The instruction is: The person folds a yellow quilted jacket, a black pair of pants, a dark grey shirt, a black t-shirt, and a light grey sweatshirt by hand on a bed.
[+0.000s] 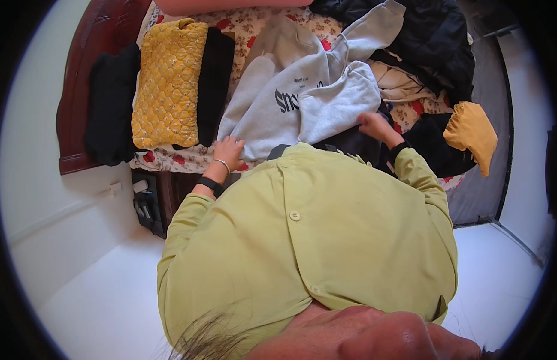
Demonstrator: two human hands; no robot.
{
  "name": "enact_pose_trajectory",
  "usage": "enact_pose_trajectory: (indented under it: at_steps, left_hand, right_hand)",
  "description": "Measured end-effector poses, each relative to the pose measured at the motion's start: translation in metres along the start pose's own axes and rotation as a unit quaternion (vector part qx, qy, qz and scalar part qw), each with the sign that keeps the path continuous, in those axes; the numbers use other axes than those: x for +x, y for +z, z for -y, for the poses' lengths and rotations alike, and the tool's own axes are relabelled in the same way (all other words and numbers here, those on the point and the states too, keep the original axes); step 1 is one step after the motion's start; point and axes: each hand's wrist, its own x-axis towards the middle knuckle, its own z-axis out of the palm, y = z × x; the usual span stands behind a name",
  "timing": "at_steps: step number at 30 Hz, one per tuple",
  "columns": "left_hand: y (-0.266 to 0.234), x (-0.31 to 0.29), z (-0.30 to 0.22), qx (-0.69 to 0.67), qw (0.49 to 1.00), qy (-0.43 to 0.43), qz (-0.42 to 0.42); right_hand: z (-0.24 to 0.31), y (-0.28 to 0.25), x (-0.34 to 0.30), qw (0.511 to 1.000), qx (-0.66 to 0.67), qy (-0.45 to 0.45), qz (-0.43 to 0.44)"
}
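Note:
A light grey hooded sweatshirt (263, 90) with dark lettering lies spread on the bed in front of me, its right part folded over toward the middle. My left hand (229, 151) rests on its lower left corner, fingers spread and lying on the cloth. At the folded part's lower right edge, my right hand (377, 128) has its fingers curled together in a pinch on the fabric. Dark cloth (356, 144) shows beneath the sweatshirt by that hand. My body hides the sweatshirt's near edge.
To the left, a folded yellow quilted piece (168, 84) lies between black garments (113, 102). A black jacket (431, 45) spreads at the far right, and a mustard cloth (472, 133) lies nearer. The flowered bedsheet (239, 21) shows between them. A dark red headboard (89, 78) stands left.

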Motion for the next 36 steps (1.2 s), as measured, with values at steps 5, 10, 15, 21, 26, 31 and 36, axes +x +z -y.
enact_pose_trajectory:
  at_steps: [5, 10, 15, 21, 26, 31, 36]
  left_hand:
    - [0.008, 0.003, -0.028, -0.002, 0.999, 0.045, -0.029]
    - [0.035, 0.023, -0.042, -0.01, 0.985, 0.17, -0.034]
    - [0.034, 0.025, -0.051, -0.042, 0.991, 0.085, 0.098]
    - [0.045, 0.015, -0.049, -0.09, 0.993, 0.046, 0.058]
    - [0.033, 0.028, -0.067, -0.129, 0.992, 0.005, 0.015]
    - [0.002, 0.07, -0.075, -0.241, 0.948, 0.009, -0.208]
    - [0.007, 0.086, -0.011, -0.529, 0.766, -0.08, -0.355]
  right_hand:
    - [-0.013, -0.014, 0.035, 0.956, -0.118, -0.001, -0.27]
    - [-0.023, -0.013, 0.077, 0.95, -0.18, -0.011, -0.253]
    - [-0.044, -0.007, 0.107, 0.965, -0.115, 0.195, -0.131]
    - [-0.032, -0.056, 0.094, 0.885, 0.458, 0.032, -0.071]
    - [0.101, -0.109, 0.041, 0.762, 0.613, -0.15, -0.148]
    - [0.21, -0.163, 0.014, 0.801, 0.513, -0.299, -0.079]
    - [0.256, -0.203, 0.015, 0.793, 0.184, -0.439, 0.381]
